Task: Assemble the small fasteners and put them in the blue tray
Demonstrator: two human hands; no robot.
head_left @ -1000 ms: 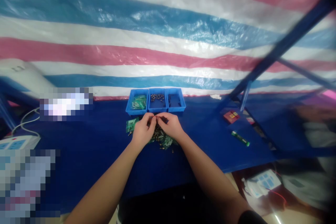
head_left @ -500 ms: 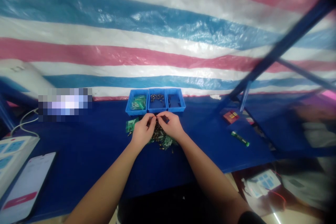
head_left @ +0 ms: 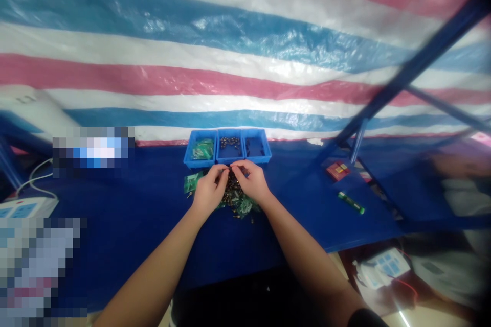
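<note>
My left hand [head_left: 209, 190] and my right hand [head_left: 251, 182] meet fingertip to fingertip over a pile of small metal parts [head_left: 232, 195]. Both are closed in a pinch; whatever sits between the fingers is too small to make out. Green-and-clear small packets [head_left: 244, 207] lie at the pile's near right side, and a green packet [head_left: 192, 182] is left of my left hand. Just beyond my hands stand three joined blue bins: the left bin [head_left: 187, 159] holds green packets, the middle bin [head_left: 230, 160] metal parts, the right bin [head_left: 264, 152] a few dark pieces.
On the blue table [head_left: 134, 225], a red box [head_left: 337, 170] and a green tube [head_left: 351, 203] lie to the right. A blue metal frame [head_left: 379, 97] slants up there. White cables [head_left: 32, 181] and a blurred-out area are at the left. A striped sheet [head_left: 230, 51] hangs behind.
My fingertips have shifted very slightly to the right, still pinched together over the pile. The bins and the pile look the same.
</note>
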